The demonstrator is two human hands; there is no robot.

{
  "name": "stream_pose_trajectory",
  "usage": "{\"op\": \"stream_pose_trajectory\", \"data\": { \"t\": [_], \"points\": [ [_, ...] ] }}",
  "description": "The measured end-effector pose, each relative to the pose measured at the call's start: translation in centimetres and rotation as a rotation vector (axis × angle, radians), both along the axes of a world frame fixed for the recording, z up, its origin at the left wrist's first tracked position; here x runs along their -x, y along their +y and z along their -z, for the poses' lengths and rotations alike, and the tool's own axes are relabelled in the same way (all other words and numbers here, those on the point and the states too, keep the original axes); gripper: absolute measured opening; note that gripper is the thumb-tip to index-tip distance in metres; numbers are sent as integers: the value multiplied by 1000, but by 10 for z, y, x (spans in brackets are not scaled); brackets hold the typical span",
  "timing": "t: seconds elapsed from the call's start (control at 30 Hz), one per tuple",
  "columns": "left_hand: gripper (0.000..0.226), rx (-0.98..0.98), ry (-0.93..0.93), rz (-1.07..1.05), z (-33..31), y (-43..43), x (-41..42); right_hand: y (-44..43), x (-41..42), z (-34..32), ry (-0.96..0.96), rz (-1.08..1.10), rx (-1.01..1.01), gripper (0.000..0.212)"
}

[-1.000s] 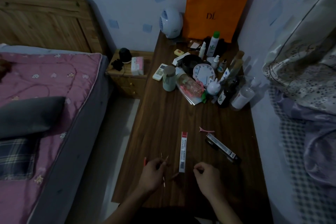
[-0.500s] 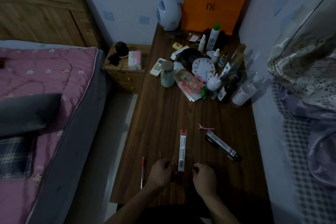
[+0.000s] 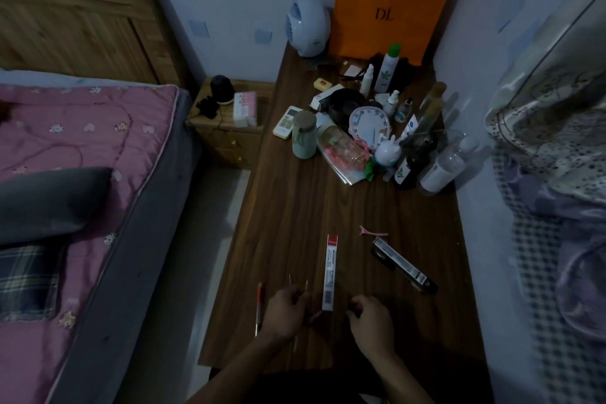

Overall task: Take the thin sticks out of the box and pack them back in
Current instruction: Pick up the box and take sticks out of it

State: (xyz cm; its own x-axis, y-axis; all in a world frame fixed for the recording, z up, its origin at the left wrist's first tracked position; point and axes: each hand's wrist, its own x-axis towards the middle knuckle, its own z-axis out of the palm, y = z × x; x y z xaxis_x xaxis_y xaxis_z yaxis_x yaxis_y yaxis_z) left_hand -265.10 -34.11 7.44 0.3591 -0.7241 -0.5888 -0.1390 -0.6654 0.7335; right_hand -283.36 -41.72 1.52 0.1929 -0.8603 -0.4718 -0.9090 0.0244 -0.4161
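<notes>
— Head view, dim room: what have you got in hand?

— My left hand (image 3: pixel 284 311) is curled around a few thin sticks (image 3: pixel 306 284); their tips poke up past my knuckles, fanned apart. My right hand (image 3: pixel 370 318) is a loose fist resting on the table (image 3: pixel 295 223). Whether it pinches a stick, I cannot tell; it's too dark.

— And the box?

— The long narrow box (image 3: pixel 329 272) lies flat between my hands, its near end just beside my left fingers. I can't make out which end is open.

— What worries you?

— The fanned tips. If I push them at that small mouth splayed, I judge one will catch the edge and bend or snap. The box is light too, so it could skid unless my right hand pins it.

— Anything else?

— The pen (image 3: pixel 259 305) lies just beside my left wrist, near the table edge; a nudge could roll it off.
</notes>
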Motion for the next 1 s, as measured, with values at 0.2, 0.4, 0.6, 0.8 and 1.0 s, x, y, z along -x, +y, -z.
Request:
{"op": "stream_pose_trajectory", "data": {
  "t": [0.2, 0.4, 0.6, 0.8, 1.0],
  "points": [
    [16, 6, 23, -155, -1, 8, -5, 10, -4, -26, -110, 214, 78, 24],
    [19, 103, 117, -286, -10, 14, -7, 28, -17, -54, -309, 150, -144, 18],
    [21, 160, 198, -263, -12, 24, -3, 47, -40, -68, -516, -17, -321, 15],
    [16, 135, 193, -195, -5, 37, -9, 60, -48, -66, -469, -30, -327, 21],
    [28, -11, 96, -164, 4, 47, -21, 56, -44, -65, -422, 91, -378, 11]
  ]
}}
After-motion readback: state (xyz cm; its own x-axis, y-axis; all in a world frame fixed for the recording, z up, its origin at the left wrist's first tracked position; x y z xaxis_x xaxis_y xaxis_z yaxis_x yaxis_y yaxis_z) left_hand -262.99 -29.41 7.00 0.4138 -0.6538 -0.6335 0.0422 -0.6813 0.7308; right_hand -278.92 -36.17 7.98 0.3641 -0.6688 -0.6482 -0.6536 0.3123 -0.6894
